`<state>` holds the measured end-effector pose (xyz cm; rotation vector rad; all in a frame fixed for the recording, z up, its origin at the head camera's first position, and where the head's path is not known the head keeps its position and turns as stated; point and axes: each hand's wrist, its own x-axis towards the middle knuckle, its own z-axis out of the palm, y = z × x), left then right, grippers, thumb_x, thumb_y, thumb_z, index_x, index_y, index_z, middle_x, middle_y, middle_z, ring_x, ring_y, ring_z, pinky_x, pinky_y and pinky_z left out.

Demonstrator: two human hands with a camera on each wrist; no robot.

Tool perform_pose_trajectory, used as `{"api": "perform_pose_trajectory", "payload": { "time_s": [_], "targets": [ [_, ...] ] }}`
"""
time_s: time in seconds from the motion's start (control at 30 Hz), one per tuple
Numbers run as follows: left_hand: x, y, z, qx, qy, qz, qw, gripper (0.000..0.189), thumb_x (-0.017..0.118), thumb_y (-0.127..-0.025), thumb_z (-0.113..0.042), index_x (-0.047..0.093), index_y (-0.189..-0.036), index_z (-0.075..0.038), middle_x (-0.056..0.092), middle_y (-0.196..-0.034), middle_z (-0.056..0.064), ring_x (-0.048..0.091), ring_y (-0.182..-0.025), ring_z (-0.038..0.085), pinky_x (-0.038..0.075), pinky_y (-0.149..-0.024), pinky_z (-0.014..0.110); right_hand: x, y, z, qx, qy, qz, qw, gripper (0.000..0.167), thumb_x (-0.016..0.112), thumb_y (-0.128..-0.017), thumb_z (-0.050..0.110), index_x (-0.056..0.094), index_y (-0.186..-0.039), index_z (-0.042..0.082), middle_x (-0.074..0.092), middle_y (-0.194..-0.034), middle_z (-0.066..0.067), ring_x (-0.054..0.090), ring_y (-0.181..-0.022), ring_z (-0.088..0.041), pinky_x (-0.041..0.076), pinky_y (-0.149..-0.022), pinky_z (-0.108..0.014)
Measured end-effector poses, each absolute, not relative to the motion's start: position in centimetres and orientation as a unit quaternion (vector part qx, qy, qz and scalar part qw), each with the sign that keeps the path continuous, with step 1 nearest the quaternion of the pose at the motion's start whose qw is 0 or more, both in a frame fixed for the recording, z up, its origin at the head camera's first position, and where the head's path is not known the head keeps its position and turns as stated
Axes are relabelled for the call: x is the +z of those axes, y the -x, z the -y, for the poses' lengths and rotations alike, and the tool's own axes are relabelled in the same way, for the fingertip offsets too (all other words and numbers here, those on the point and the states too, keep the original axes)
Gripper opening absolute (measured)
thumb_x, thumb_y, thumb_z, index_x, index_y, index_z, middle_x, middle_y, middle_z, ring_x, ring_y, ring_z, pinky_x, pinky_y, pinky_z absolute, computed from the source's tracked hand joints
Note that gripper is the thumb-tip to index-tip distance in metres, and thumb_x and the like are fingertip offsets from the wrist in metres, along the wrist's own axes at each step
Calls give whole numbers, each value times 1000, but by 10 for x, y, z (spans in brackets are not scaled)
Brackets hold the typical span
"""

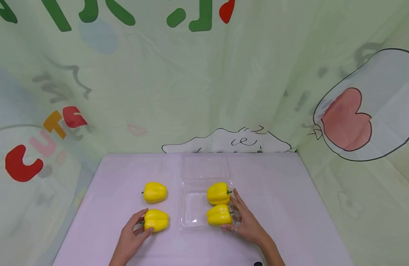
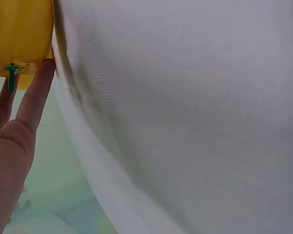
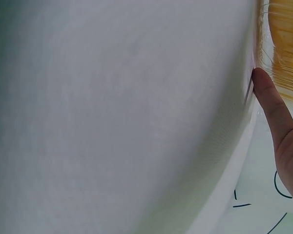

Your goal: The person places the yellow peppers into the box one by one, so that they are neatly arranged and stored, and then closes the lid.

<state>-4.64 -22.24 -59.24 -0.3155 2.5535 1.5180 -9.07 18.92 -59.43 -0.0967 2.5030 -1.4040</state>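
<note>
My left hand [image 1: 132, 234] holds a yellow bell pepper [image 1: 156, 220] at its stem end, thumb on the near side and fingers on the far side. In the left wrist view, the green stem of this pepper [image 2: 19, 34] points toward the palm. My right hand [image 1: 246, 221] reaches round the right end of a clear plastic box [image 1: 192, 210], fingers spread. Its thumb [image 3: 268, 92] touches the box's outer wall in the right wrist view. Inside the box's right half lie a far yellow bell pepper [image 1: 217, 193] and a near one [image 1: 219, 215], stems toward my right hand.
Another yellow bell pepper [image 1: 155, 192] lies on the white table [image 1: 274, 184], beyond the one in my left hand. The box's clear lid [image 1: 205, 168] is folded back toward the rear edge. Printed fabric [image 1: 191, 81] surrounds the table. A small black object [image 1: 258, 263] is at the bottom edge.
</note>
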Motion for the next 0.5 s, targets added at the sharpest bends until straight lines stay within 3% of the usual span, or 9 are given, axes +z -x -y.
{"api": "perform_pose_trajectory", "payload": {
  "time_s": [0.27, 0.5],
  "targets": [
    [-579, 48, 217, 499, 77, -861, 57, 72, 86, -89, -21, 54, -153, -18, 56, -155, 8, 60, -132, 33, 64, -101, 43, -594, 90, -189, -486, 33, -863, 132, 122, 98, -72, 41, 28, -169, 19, 2, -182, 2, 48, -151, -37, 60, -107, -45],
    [-560, 46, 208, 500, 50, -864, 31, 70, 88, -87, -28, 56, -149, -24, 58, -151, 4, 63, -130, 29, 64, -99, 40, -594, 90, -189, -484, 31, -864, 134, 122, 98, -72, 40, 28, -169, 19, 2, -182, 2, 48, -151, -37, 60, -107, -45]
  ]
}}
